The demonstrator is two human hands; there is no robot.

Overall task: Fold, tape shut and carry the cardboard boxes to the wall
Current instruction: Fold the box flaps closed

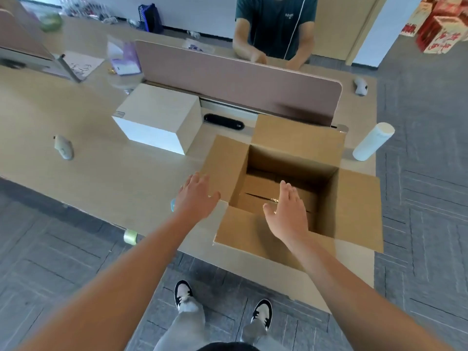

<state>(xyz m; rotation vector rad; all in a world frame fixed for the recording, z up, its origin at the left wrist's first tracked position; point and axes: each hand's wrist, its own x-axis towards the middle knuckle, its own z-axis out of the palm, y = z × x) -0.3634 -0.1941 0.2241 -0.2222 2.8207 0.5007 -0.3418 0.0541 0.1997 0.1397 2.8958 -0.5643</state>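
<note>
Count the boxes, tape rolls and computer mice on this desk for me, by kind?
Boxes: 2, the open cardboard box and the white box.
Tape rolls: 1, the green tape roll.
Computer mice: 2, the left mouse and the far mouse.
Total: 5.

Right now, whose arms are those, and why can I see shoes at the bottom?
The picture comes from a camera worn on a person's head, looking down, so you see their own arms and shoes. The left hand and right hand are open and hold nothing; they reach toward an open cardboard box standing on a wooden desk, all four flaps spread out. Also on the desk: a white box, a white roll, and a greenish tape roll at the near edge. Another person stands behind the pink divider.
</note>
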